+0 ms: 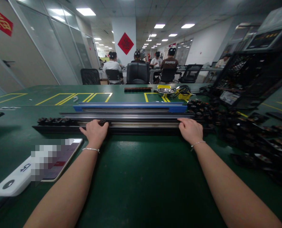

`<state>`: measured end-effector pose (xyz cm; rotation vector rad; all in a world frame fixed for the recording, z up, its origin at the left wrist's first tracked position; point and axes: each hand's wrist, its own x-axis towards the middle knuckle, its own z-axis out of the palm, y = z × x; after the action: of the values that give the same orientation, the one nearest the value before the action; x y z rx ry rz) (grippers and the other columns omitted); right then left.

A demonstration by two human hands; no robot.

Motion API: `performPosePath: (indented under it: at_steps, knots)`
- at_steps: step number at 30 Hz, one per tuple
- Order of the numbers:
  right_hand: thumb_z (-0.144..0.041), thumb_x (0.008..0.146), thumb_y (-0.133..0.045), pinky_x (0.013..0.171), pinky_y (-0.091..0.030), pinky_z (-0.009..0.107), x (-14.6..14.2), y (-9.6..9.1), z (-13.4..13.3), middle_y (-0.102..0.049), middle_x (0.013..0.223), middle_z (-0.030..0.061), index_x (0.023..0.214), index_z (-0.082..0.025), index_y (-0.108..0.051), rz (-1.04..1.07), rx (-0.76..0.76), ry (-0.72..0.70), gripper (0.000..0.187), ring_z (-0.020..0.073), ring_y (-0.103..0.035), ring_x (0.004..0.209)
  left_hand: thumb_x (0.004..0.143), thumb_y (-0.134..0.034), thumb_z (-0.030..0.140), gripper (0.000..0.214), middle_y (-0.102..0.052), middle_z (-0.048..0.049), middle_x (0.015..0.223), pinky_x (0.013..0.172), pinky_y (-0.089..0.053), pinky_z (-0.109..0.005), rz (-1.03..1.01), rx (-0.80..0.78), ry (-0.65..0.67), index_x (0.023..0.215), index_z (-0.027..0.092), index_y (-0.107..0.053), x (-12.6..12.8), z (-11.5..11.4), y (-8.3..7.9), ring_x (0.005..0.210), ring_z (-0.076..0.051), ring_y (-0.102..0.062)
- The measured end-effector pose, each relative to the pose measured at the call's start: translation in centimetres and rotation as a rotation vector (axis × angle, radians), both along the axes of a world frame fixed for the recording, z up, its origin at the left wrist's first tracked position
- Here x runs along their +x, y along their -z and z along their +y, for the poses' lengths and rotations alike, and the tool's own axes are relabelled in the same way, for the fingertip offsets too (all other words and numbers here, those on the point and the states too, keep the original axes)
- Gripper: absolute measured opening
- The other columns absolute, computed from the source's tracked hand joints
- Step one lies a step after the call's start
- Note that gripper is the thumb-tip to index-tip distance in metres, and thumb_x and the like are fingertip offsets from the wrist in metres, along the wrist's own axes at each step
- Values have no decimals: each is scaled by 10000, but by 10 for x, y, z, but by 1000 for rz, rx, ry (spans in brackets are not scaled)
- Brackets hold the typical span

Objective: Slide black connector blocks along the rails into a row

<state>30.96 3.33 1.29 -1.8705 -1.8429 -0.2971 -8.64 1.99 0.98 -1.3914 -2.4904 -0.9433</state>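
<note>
A long black and silver metal rail [141,124] lies across the green table in front of me. My left hand [95,131] rests on its near edge with fingers curled over it, touching a small black part [103,121]. My right hand [190,129] grips the same rail further right, fingers wrapped over the edge. A row of small black parts [53,121] sits in the rail's left end. Behind it lie more silver rails and a blue-edged rail [130,108].
A phone [60,158] and a white device [15,180] lie at the near left. A heap of small black parts [250,133] spreads on the right under a black crate [250,76]. A metal bowl [165,91] stands farther back. Several seated people work at far desks.
</note>
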Motion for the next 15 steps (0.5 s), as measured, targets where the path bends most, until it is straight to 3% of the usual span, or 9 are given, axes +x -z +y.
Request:
performPosePath:
  at_steps: [15]
  knots:
    - [-238,843,-379,896,-411,406,0,2,1,-669,1169,40,1085,-232,-696,0,19,-3,399,236,-568,1092,740,-558,531,389,-678,-127,992,1081,-118,-644,49,-31,90,880,191,-686,1,0,-1,1109,-354,-534]
